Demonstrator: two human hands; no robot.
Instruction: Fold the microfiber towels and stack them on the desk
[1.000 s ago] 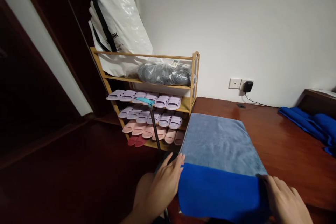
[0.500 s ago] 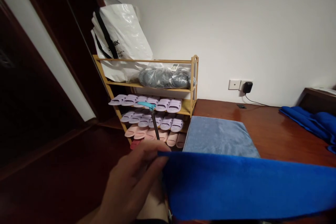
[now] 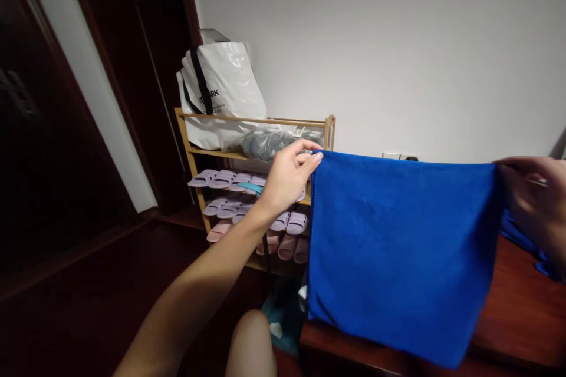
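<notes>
Wall: pale, filling the background beyond everything you handle.
Desk: reddish-brown, low, at your right; the blue cloth screens most of its top, so you cannot tell what lies behind.
Shoe rack: wooden, left of the desk; your left forearm crosses in front of its lower tiers.
Blue cloth: hanging before you by its upper corners, in front of the desk. By the look of it, lifting and spreading are done, the top edge drawn nearly straight; laying it down and releasing it are not. Whether its lower edge touches the desk is hard to make out.
White bag: upright on the rack's upper part, its lettering only partly readable.
Left hand: grip narrow, thumb and fingers pinching your cloth's upper left corner.
Right hand: grip closed around the upper right corner; shadow and blur hide your exact finger placement, and the frame cuts the hand off.
Blue fabric pile: on the desk, partly covered by your cloth and right hand.
Lilac slippers: in rows on the rack, some blocked by your arm.
Socket plate: only its top shows above your cloth.
</notes>
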